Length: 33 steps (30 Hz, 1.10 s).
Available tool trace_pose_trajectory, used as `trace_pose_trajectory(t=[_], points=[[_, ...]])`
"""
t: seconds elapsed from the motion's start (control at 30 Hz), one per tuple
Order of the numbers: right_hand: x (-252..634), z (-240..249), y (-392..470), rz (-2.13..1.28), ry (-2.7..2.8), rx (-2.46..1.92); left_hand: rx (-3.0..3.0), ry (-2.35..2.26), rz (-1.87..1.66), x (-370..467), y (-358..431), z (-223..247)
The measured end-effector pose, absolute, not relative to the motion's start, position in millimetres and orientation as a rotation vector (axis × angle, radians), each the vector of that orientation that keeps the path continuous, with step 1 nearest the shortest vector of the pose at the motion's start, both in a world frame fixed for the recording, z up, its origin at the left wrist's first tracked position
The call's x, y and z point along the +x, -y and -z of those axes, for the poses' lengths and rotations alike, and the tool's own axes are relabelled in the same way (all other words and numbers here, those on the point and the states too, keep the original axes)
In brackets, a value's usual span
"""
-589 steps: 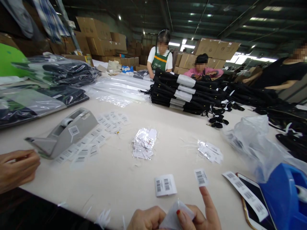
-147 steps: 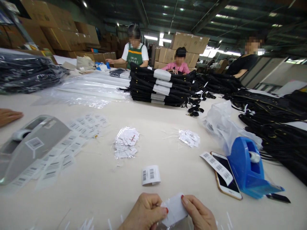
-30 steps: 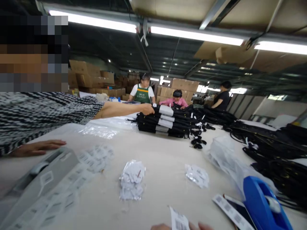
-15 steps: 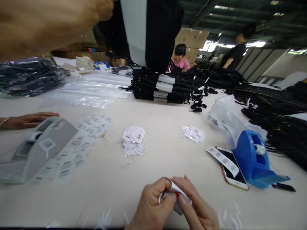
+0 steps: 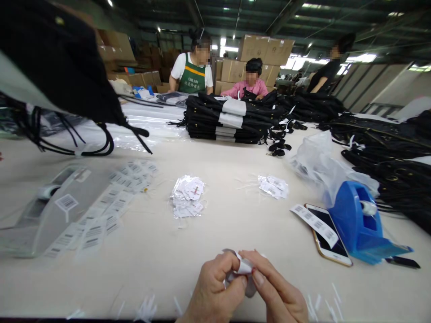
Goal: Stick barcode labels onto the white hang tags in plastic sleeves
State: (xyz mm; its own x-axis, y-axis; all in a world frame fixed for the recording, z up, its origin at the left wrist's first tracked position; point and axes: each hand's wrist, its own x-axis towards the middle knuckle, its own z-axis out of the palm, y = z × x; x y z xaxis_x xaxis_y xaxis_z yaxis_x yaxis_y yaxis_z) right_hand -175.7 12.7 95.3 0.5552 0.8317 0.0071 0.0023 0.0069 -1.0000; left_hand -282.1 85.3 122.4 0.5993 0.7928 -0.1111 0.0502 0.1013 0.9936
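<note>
At the near edge of the table, my left hand point(image 5: 217, 285) and my right hand point(image 5: 278, 289) are close together with fingers bent. Both pinch a small white tag point(image 5: 245, 268), which is curled and partly hidden by the fingers. Something red shows at the right fingertips. Beyond my hands lies a pile of white tags point(image 5: 186, 197) with shiny clear plastic on them. A smaller group of tags point(image 5: 273, 186) rests farther right.
At left stand a grey tape dispenser point(image 5: 57, 211) and barcode labels point(image 5: 114, 202). At right are a phone point(image 5: 328, 237), a label strip point(image 5: 314, 224), a blue tape dispenser point(image 5: 357, 224) and crumpled plastic point(image 5: 323, 166). Stacked black goods point(image 5: 205, 121) and co-workers are behind. A black bundle point(image 5: 67, 67) hangs upper left.
The black bundle has swung from the upper middle to the upper left. Another person's arm and hand have left view, revealing a co-worker in a green apron. My fingers have shifted slightly on the tag.
</note>
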Motion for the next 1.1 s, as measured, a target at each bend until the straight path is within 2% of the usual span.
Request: trace_pose_trajectory(t=[0.17,0.3,0.43,0.6,0.67,0.83,0.93,1.03,1.1], points=[[-169,-81,-11,-0.986,0.602,-1.366,1.387,-0.769,-0.638,-284,-85,-123],[-166,-73,-14,-0.986,0.413,-1.366,1.253,-0.728,-0.485,-292,-88,-124],[-163,-77,-16,-0.616,0.443,-1.582,1.197,-0.797,-0.332,-311,-104,-120],[-140,-87,-9,0.252,1.384,-1.555,1.326,-0.979,-0.284,-343,-141,-107],[-129,-91,-7,0.459,1.682,-1.499,1.479,-1.059,-0.208,-354,-152,-102],[-123,-96,-14,0.662,1.788,-1.440,1.955,-1.342,-0.061,-376,-163,-94],[-126,-95,-20,0.694,1.736,-1.406,2.243,-1.516,-0.304,-379,-156,-99],[-127,-92,-22,0.657,1.752,-1.402,2.283,-1.404,-0.646,-368,-140,-114],[-128,-89,-21,0.630,1.760,-1.396,2.017,-1.181,-0.567,-352,-128,-126]])
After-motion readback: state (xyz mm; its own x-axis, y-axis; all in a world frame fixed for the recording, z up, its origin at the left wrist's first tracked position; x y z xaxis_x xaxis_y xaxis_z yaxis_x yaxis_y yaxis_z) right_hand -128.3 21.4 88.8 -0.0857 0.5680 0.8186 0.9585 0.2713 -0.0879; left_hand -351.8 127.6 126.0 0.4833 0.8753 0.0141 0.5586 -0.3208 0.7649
